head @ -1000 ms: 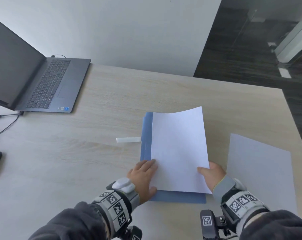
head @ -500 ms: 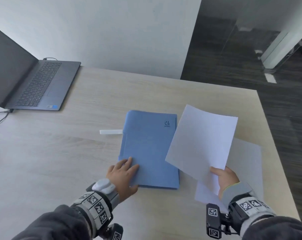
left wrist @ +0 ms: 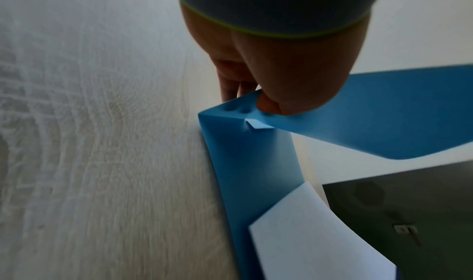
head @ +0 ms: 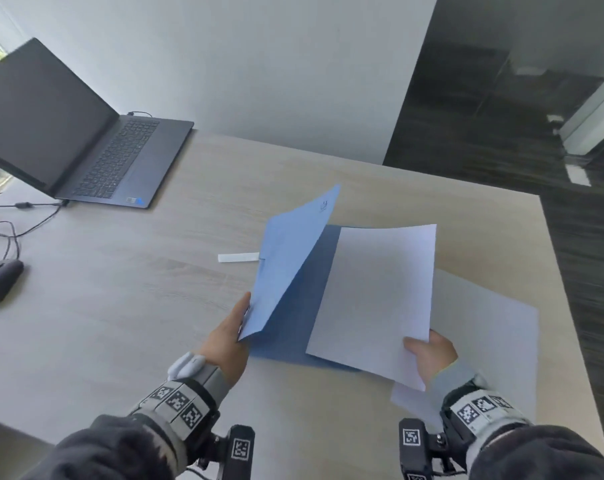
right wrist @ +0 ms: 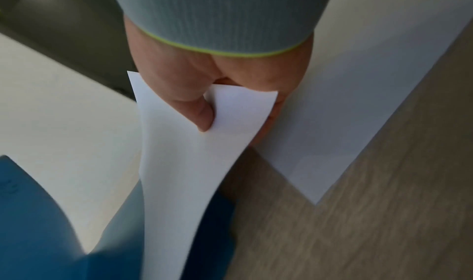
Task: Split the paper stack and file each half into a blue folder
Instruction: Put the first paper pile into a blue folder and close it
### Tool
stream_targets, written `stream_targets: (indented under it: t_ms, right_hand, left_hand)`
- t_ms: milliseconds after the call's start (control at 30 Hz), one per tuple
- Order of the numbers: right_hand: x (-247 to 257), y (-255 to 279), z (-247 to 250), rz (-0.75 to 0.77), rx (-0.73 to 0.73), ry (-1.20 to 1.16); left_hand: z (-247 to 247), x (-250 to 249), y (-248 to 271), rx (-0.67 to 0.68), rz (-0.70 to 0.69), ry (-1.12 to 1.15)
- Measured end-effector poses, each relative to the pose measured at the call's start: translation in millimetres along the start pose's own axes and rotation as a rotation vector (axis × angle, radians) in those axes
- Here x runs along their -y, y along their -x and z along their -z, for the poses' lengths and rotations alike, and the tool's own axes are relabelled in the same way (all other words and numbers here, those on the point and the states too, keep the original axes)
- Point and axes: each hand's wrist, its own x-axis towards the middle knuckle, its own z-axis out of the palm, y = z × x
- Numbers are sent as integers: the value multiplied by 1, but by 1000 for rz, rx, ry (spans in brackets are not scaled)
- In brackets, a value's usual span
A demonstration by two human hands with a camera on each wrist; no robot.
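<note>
Pinching the folder cover (left wrist: 371, 110), the left hand's (head: 226, 344) thumb shows only wrist-side; the right hand (head: 432, 355) pinches paper (head: 373, 299) at its eleven o'clock.

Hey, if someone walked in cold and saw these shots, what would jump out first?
Mid-desk, the blue folder with its cover lifted by the left hand. The right hand holds white paper over its open inside. At far left stands an open laptop.
</note>
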Motion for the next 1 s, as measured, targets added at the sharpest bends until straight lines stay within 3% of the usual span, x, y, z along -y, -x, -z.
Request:
stream_targets:
  t_ms: [167,267,533,700,833,1000]
  right_hand:
    - [10,-1,-44,6,101,95]
    - [19,2,-72,23,156,94]
    - [32,8,-106,37,173,104]
    - [28,6,-114,16,182,126]
    - [27,4,-115,16,191,138]
    - [26,2,-115,15,205,165]
  left_hand:
    - [6,-7,8,-171,195,21]
    - [10,-3,8,-179,317,-4]
    - [12,-1,4,-199,269,9]
    - [14,-9,3,-176,336,-123]
    - [17,-8,9,-176,242,-26]
    - [19,-17,16,-180,243,-37]
